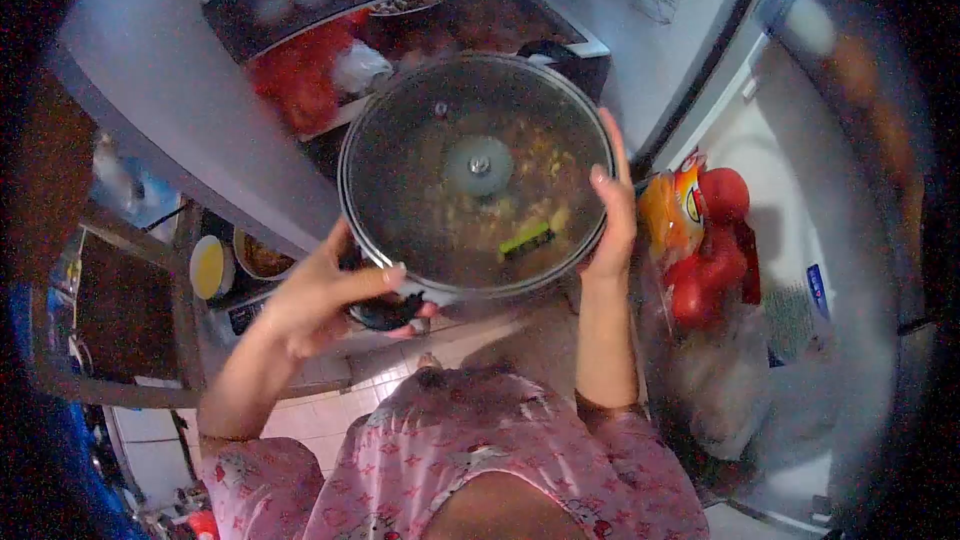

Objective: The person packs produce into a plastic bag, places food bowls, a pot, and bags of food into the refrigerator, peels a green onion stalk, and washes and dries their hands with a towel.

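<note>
In front of me a round pan (388, 315) is held up under a clear glass lid (400, 165) with a metal rim. A knob (480, 167) sits at the lid's centre. Through the fogged glass show pale and yellowish bits of food and a green strip with dark marks. My left hand (325, 295) grips the pan's lower left side by its black handle, thumb on top near the lid's rim. My right hand (614, 220) is closed on the right side, thumb on the rim and fingers along the outside.
An open fridge lies ahead; its shelf (480, 20) holds a red bag (300, 75), a white bag (362, 68) and a plate of food (405, 4). Red bundles (708, 275) and an orange-yellow packet (672, 212) are at right. A yellow-topped bowl (210, 268) stands at left.
</note>
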Available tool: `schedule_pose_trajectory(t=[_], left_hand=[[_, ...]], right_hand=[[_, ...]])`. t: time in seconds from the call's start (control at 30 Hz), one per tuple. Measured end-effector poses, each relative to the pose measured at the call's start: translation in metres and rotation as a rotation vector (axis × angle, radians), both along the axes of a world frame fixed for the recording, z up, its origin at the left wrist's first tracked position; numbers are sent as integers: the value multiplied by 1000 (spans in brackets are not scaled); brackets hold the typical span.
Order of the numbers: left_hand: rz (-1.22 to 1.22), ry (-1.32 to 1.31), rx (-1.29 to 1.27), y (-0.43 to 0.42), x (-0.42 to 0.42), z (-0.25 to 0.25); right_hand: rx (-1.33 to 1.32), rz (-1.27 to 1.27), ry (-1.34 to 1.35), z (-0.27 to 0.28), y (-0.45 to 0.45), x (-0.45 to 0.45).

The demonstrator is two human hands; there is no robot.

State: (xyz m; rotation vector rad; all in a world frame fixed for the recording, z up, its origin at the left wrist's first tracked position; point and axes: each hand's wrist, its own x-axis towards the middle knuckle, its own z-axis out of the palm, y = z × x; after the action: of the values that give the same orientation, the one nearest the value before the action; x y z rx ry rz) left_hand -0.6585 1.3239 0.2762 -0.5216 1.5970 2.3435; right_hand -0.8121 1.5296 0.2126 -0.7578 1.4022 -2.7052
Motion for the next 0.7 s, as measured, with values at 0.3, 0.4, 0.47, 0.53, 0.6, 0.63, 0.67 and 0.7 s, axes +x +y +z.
schedule_pose_trajectory(t=[0.3,0.4,0.47,0.53,0.6,0.63,0.67,0.7], left_hand=[[-46,117,-91,-12,-72,47],[-3,172,-95,-18,-98,46],[19,199,-28,-17,-112,47],[13,248,31,-23,-128,40],[39,256,23,-27,-146,35],[56,269,71,-26,-153,34],[71,281,118,-25,-161,33],[91,304,212,-22,-168,33]], right_hand=[[-92,-91,-81,42,-20,-71],[-92,-174,-142,44,-28,-113],[-114,-165,-193,48,-34,-134],[-143,-137,-229,56,-42,-148],[17,-476,90,33,-53,-199],[79,-581,178,34,-54,-196],[141,-696,260,35,-55,-193],[199,-818,334,36,-56,-189]])
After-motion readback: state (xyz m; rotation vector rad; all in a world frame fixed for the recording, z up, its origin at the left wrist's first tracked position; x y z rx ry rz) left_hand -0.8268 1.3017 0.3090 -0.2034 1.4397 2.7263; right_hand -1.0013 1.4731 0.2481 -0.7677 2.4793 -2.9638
